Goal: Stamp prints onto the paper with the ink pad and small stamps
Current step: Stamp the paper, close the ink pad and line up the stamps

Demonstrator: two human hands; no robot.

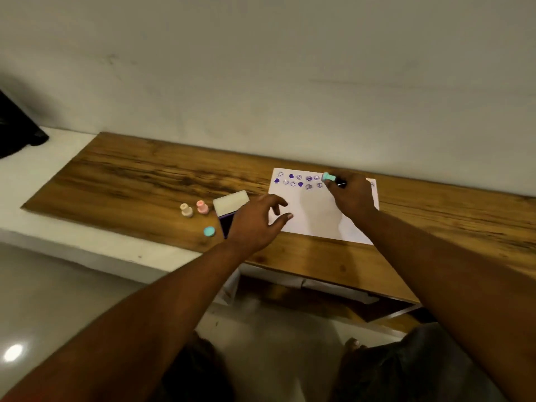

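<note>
A white paper (313,216) lies on the wooden table (145,175), with two rows of purple prints along its far edge. My right hand (352,194) grips a small teal stamp (329,177) over the far part of the paper, beside the prints. My left hand (255,220) hovers with fingers spread over the paper's left edge, partly covering the purple ink pad (226,224). The pad's pale lid (231,202) stands open behind it. A cream stamp (186,210) and a pink stamp (202,207) stand left of the pad. A teal cap (209,231) lies nearer me.
A pale wall (261,82) runs right behind the table. A white ledge (43,169) adjoins the table's left end, with a dark object (17,126) on it. Below the table's front edge are my knees and the glossy floor (58,300).
</note>
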